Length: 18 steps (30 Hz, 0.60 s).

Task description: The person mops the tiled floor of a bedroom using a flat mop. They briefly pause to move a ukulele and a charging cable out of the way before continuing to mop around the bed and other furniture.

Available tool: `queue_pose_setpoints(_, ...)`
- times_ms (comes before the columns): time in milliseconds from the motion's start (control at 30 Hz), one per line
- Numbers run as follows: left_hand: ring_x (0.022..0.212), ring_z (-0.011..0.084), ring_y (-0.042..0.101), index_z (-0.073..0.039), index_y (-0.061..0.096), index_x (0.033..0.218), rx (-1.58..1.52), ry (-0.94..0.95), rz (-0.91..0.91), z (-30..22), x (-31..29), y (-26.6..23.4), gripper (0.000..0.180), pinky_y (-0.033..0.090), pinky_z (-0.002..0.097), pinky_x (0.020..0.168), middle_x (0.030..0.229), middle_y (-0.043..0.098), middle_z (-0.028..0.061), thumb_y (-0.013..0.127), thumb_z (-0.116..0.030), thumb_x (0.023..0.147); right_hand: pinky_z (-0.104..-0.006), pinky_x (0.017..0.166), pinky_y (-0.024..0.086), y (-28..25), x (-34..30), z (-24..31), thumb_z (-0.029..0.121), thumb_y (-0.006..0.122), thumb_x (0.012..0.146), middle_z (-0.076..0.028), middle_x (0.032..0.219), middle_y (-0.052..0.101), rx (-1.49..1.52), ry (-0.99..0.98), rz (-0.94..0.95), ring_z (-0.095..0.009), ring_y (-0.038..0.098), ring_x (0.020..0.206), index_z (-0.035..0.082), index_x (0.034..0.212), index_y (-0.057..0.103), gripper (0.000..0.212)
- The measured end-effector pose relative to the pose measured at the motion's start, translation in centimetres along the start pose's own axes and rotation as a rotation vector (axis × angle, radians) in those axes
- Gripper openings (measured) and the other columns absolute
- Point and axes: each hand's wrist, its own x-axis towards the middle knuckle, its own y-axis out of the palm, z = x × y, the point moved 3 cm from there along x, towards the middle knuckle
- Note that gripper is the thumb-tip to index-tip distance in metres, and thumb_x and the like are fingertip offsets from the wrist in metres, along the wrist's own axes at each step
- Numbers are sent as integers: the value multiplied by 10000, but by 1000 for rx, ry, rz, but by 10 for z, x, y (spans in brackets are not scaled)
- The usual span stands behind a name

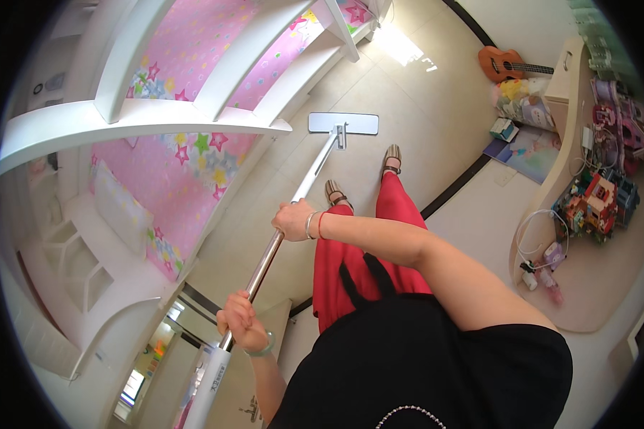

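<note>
A flat mop [266, 256] slants across the view, its silver pole running from the lower left up to a wide rectangular head that lies on the tiled floor ahead of my feet. My right hand [293, 220] is wrapped round the middle of the pole, a bracelet and a red cord at its wrist. Lower down, my left hand [240, 319] grips the pole just above its thick white sleeve, with a pale green bangle at the wrist. Both hands are closed on the pole.
A white bunk bed [193, 114] with pink star-patterned bedding fills the left. To the right, a curved desk [544, 243] bears a toy brick house [597, 204] and a loose white cable. A small guitar [501, 64] leans by the far wall, above a stuffed bag [526, 104].
</note>
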Motion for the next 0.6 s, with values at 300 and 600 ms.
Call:
queue_pose_setpoints(300, 582, 126, 318, -140, 294, 687, -216, 74, 159, 45, 37, 117, 341, 371, 356, 707, 575, 320, -10, 432, -160, 998, -466, 735, 504, -77, -52, -112, 181, 595, 783, -63, 879, 666, -82, 130, -259, -261, 616, 981, 141, 828, 672, 98)
queue_pose_setpoints(600, 598, 100, 458, 1, 431, 699, -253, 84, 459, 98, 86, 341, 237, 470, 252, 670, 731, 587, 77, 555, 47, 896, -412, 742, 529, -192, -166, -336, 249, 663, 804, -114, 940, 663, -51, 375, -648, -322, 628, 918, 118, 875, 645, 149)
